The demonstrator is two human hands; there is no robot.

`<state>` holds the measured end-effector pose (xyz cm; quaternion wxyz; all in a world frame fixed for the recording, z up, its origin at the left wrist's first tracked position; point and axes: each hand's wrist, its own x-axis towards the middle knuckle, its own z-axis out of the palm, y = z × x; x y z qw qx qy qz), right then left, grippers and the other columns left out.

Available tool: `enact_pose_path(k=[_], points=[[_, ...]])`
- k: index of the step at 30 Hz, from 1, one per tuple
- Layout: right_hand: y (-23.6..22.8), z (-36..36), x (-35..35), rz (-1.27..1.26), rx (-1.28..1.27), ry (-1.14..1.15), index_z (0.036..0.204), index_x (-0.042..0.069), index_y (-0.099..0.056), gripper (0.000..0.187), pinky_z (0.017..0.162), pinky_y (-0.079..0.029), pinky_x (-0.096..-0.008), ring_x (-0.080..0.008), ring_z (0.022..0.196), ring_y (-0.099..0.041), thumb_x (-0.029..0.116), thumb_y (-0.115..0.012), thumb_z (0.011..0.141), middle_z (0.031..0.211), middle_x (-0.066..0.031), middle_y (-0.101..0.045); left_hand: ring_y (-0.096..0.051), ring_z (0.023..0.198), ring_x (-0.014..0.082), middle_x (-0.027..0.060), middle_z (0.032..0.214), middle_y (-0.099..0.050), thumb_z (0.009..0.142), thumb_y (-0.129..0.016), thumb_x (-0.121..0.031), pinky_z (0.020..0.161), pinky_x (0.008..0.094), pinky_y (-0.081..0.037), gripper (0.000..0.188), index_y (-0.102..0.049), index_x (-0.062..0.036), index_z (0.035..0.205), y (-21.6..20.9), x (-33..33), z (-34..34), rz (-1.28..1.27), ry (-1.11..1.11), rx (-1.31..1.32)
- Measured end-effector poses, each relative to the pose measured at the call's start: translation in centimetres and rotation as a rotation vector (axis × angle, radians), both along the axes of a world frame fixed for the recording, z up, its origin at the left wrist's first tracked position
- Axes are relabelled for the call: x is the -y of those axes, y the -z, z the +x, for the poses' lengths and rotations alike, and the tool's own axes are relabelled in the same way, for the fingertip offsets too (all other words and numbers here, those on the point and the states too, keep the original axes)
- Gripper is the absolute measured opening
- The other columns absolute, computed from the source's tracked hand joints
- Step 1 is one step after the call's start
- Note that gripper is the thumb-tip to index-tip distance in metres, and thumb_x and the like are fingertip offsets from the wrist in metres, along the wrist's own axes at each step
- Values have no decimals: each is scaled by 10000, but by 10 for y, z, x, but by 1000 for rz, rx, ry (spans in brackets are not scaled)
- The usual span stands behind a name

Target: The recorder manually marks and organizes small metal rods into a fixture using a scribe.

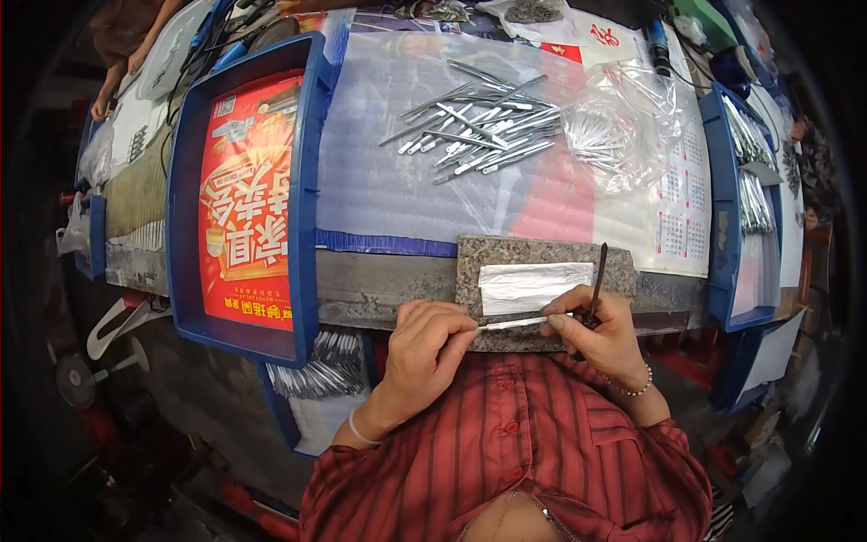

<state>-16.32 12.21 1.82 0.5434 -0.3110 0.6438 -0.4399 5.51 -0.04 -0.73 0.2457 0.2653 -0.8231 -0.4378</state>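
Observation:
Between my hands lies a thin silvery metal rod [511, 323], held level over the near edge of a speckled stone slab [470, 271]. My left hand [424, 343] pinches its left end between thumb and fingers. At its right end my right hand [598, 336] grips it with thumb and forefinger. That same hand also keeps a slim dark tool [600, 275], its thin shaft pointing up and away; its exact kind is unclear. A folded white cloth or paper [533, 287] rests on the slab just beyond my fingers. Farther off, a loose pile of metal rods [479, 126] lies on plastic sheeting.
Left stands a blue tray [307, 208] lined with red printed paper. A clear bag of small slender parts [601, 135] lies right of the pile. Another blue tray [718, 199] at right holds bundled rods. Below left, a blue bin holds metal parts [321, 366]. Someone's arm shows far left.

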Motion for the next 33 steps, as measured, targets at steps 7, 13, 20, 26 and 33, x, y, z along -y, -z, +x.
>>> enact_pose_path(k=[7,13,20,26,33], points=[[-4,14,9,-75,-183,-97,917,-18,-672,96,592,-481,-238,-102,644,-614,68,-664,875,776,-62,-694,-653,846,259,114,883,-679,825,-669,-24,768,334,-486,110,-674,-6,933,-3,-2,18,259,-32,58],[1,40,18,-159,-288,-375,897,2,-698,88,586,-479,-264,-159,646,-638,53,-693,825,783,-95,-687,-654,840,273,122,901,-670,875,-651,-91,743,332,-501,115,-653,-1,945,14,-15,51,459,90,-42],[2,71,46,-126,-212,-530,963,-17,-671,160,645,-509,-276,-204,707,-682,113,-668,869,802,-120,-701,-653,841,262,129,886,-657,905,-618,-142,746,345,-507,147,-653,-9,956,20,-52,153,549,-401,141],[-11,81,55,-12,-172,-479,954,-25,-665,154,661,-513,-279,-196,717,-685,111,-647,885,788,-123,-694,-664,755,234,142,828,-688,904,-616,-143,700,330,-509,164,-665,2,961,103,-102,282,332,-1203,393],[-11,93,48,-163,-358,-600,959,1,-672,159,603,-484,-323,-287,652,-647,118,-676,851,767,-161,-652,-639,744,327,149,792,-663,866,-617,-135,695,421,-488,112,-656,-30,871,166,-100,295,14,-1368,602]])
